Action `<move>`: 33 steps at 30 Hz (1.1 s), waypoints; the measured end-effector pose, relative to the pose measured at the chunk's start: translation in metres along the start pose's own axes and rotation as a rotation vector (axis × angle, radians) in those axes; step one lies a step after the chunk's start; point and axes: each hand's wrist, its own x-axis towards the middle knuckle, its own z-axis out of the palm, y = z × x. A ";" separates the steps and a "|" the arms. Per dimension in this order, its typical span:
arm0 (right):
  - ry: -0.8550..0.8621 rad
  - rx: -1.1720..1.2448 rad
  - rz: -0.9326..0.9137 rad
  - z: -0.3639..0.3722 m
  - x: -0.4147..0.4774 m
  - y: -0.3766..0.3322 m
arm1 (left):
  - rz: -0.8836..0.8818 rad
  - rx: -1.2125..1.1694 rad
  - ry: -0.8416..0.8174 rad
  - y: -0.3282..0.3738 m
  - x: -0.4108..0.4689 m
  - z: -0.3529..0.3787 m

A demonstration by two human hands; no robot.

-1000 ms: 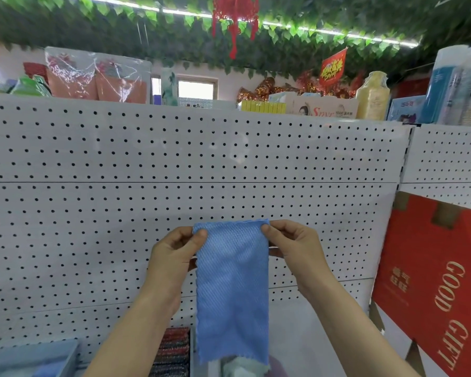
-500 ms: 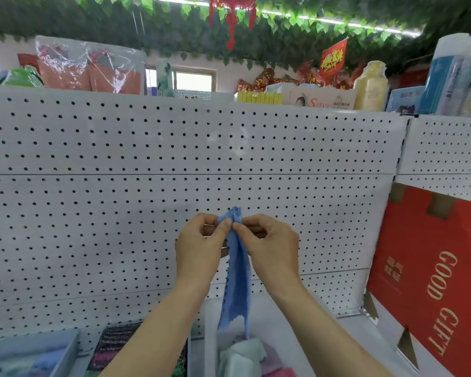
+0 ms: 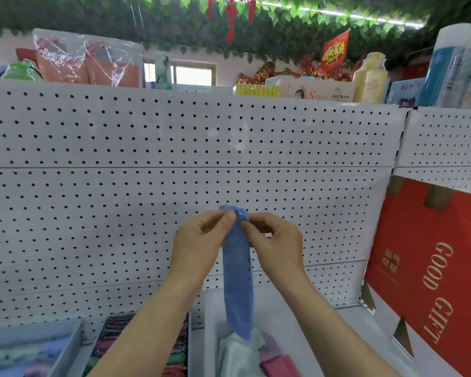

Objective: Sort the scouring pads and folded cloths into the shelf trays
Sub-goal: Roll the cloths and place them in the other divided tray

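On my feed, left hand and right hand pinch the blue cloth at its top; its long axis hangs 12 to 6 o'clock, tip over a tray.

Two hands — left hand, right hand — one blue cloth, three trays, one red gift box.

Behind the grip stands a white pegboard back panel; right of the grip, a red carton (gold lettering). High above, a window, green leaf garland and a strip light among the leaves
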 end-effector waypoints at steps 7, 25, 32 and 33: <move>-0.247 0.250 0.058 -0.019 0.007 -0.007 | -0.182 -0.062 -0.290 -0.001 0.025 -0.023; -0.597 0.356 0.521 -0.006 -0.037 0.040 | -0.307 -0.207 -0.240 -0.008 0.035 -0.030; -0.787 0.253 0.490 -0.014 -0.042 0.030 | -0.248 0.005 -0.221 -0.016 0.036 -0.044; -0.807 0.254 0.451 -0.016 -0.042 0.027 | -0.249 0.041 -0.214 -0.017 0.036 -0.047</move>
